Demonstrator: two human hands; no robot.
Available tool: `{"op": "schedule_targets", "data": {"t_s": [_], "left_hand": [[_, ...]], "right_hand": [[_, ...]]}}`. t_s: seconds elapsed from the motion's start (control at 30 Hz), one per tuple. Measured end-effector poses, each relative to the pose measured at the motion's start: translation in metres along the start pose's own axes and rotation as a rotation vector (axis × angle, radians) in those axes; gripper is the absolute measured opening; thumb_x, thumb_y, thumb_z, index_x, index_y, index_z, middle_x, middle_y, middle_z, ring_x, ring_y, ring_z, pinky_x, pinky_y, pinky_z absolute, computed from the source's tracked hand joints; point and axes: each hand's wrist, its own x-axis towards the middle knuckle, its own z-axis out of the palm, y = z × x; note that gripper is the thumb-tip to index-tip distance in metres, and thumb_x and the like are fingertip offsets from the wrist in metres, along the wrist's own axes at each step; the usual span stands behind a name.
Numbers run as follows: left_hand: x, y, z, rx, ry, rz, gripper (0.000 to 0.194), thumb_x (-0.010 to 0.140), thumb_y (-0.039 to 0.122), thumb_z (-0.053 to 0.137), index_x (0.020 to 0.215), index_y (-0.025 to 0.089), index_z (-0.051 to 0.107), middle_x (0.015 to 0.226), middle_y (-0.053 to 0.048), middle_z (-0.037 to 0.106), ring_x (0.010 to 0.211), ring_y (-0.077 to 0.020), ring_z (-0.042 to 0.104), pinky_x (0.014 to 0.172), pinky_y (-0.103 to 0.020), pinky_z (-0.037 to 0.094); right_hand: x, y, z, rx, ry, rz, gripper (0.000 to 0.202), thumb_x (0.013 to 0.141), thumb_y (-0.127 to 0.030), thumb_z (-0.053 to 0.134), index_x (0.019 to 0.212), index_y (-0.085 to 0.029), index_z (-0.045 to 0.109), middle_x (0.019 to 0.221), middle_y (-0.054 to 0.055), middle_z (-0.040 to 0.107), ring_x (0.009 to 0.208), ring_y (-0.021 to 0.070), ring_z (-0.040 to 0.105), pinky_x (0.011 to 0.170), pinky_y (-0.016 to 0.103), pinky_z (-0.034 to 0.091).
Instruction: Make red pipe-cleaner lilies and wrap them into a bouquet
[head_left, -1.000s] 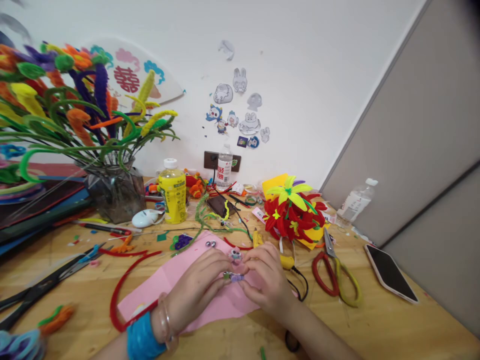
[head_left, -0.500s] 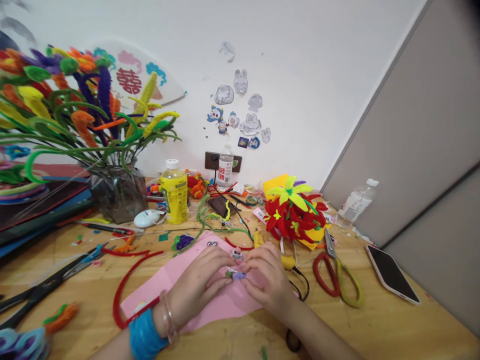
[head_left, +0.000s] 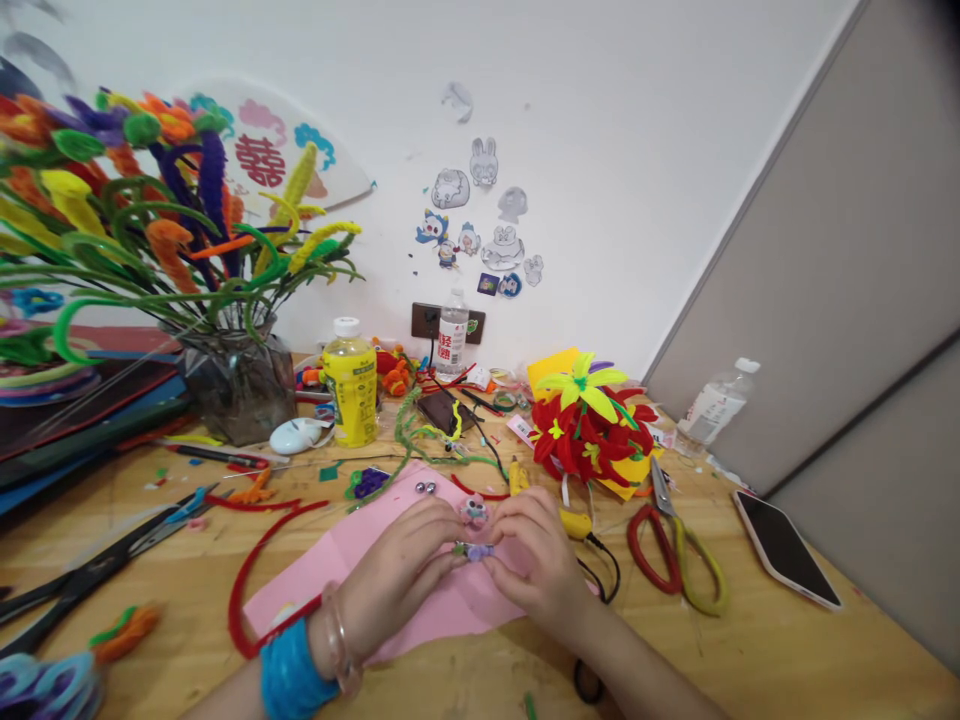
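Both hands meet over a pink sheet (head_left: 442, 610) on the wooden table. Between their fingertips is a small purple and green piece (head_left: 476, 552). My left hand (head_left: 409, 550), with a clear bangle and blue band at the wrist, pinches its green end. My right hand (head_left: 536, 560) has thumb and fingers closed at its purple end. Just behind the fingers lies a small pink figure (head_left: 473, 512) with round eyes. Two shiny balls (head_left: 426, 488) rest on the sheet's far part. A yellow tool (head_left: 576, 524) with a black cord is partly hidden behind my right hand.
Red-and-yellow-handled scissors (head_left: 664, 555) and a phone (head_left: 787, 550) lie at the right. Black scissors (head_left: 82, 575) lie left. Behind stand a yellow bottle (head_left: 351, 385), a vase (head_left: 240, 390) of fuzzy flowers and a red bouquet (head_left: 592, 430). Red fuzzy stems (head_left: 244, 580) curve beside the sheet.
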Motion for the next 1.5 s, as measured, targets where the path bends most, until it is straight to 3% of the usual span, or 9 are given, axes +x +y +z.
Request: {"op": "schedule_targets", "data": {"t_s": [0.2, 0.4, 0.53, 0.67, 0.9, 1.2, 1.37, 1.5], "left_hand": [[0.003, 0.005, 0.000, -0.068, 0.053, -0.044, 0.015, 0.084, 0.014, 0.050, 0.094, 0.020, 0.059, 0.089, -0.003, 0.063, 0.087, -0.0137, 0.056, 0.081, -0.025, 0.043], [0.007, 0.001, -0.001, -0.183, 0.012, -0.340, 0.015, 0.082, 0.028, 0.051, 0.091, 0.019, 0.060, 0.093, -0.005, 0.064, 0.090, -0.0169, 0.056, 0.080, -0.027, 0.044], [0.009, 0.000, -0.004, -0.222, -0.031, -0.466, 0.019, 0.083, 0.032, 0.044, 0.082, 0.018, 0.057, 0.084, -0.004, 0.060, 0.079, -0.0167, 0.056, 0.073, -0.027, 0.045], [0.012, 0.004, -0.003, -0.187, -0.078, -0.469, 0.022, 0.084, 0.034, 0.039, 0.071, 0.019, 0.050, 0.072, -0.001, 0.053, 0.072, -0.0157, 0.051, 0.069, -0.026, 0.043], [0.011, 0.004, -0.003, -0.170, -0.106, -0.441, 0.028, 0.087, 0.037, 0.031, 0.067, 0.021, 0.042, 0.067, 0.001, 0.046, 0.068, -0.0151, 0.045, 0.066, -0.025, 0.041], [0.007, 0.002, -0.001, -0.196, -0.046, -0.371, 0.032, 0.087, 0.043, 0.029, 0.067, 0.022, 0.044, 0.067, 0.001, 0.047, 0.068, -0.0151, 0.045, 0.066, -0.024, 0.041], [0.010, -0.007, -0.009, -0.203, -0.137, -0.450, 0.031, 0.087, 0.040, 0.031, 0.064, 0.021, 0.039, 0.067, 0.002, 0.041, 0.065, -0.0141, 0.041, 0.065, -0.025, 0.039], [0.012, -0.015, -0.019, -0.192, -0.106, -0.454, 0.032, 0.085, 0.042, 0.034, 0.061, 0.021, 0.035, 0.065, 0.003, 0.037, 0.062, -0.0133, 0.036, 0.060, -0.025, 0.035]], "right_hand": [[0.001, -0.002, 0.002, 0.081, 0.013, 0.078, 0.011, 0.071, -0.014, 0.059, 0.077, -0.022, 0.055, 0.081, 0.002, 0.058, 0.083, 0.0194, 0.050, 0.075, 0.034, 0.039], [0.001, 0.004, 0.004, 0.189, 0.017, 0.210, 0.006, 0.073, -0.019, 0.060, 0.072, -0.021, 0.055, 0.079, 0.001, 0.058, 0.082, 0.0185, 0.051, 0.076, 0.033, 0.039], [0.001, 0.009, 0.006, 0.218, 0.011, 0.290, 0.007, 0.073, -0.020, 0.059, 0.068, -0.021, 0.054, 0.078, 0.002, 0.058, 0.081, 0.0184, 0.052, 0.077, 0.032, 0.039], [0.001, 0.009, 0.008, 0.270, -0.019, 0.337, 0.008, 0.072, -0.020, 0.059, 0.066, -0.020, 0.054, 0.078, 0.002, 0.058, 0.082, 0.0184, 0.053, 0.078, 0.032, 0.039], [0.002, 0.005, 0.011, 0.299, -0.032, 0.330, 0.009, 0.073, -0.024, 0.059, 0.066, -0.020, 0.056, 0.077, 0.002, 0.059, 0.081, 0.0182, 0.054, 0.077, 0.032, 0.041], [0.002, 0.001, 0.010, 0.301, -0.037, 0.335, 0.014, 0.077, -0.030, 0.059, 0.068, -0.020, 0.057, 0.079, 0.003, 0.059, 0.083, 0.0187, 0.054, 0.078, 0.033, 0.041], [0.003, 0.008, 0.007, 0.268, 0.004, 0.342, 0.017, 0.082, -0.031, 0.052, 0.076, -0.020, 0.063, 0.081, 0.004, 0.062, 0.086, 0.0190, 0.054, 0.083, 0.034, 0.038], [0.005, 0.015, 0.003, 0.205, 0.065, 0.385, 0.018, 0.083, -0.029, 0.050, 0.074, -0.019, 0.063, 0.080, 0.004, 0.061, 0.085, 0.0192, 0.054, 0.078, 0.033, 0.039]]}}
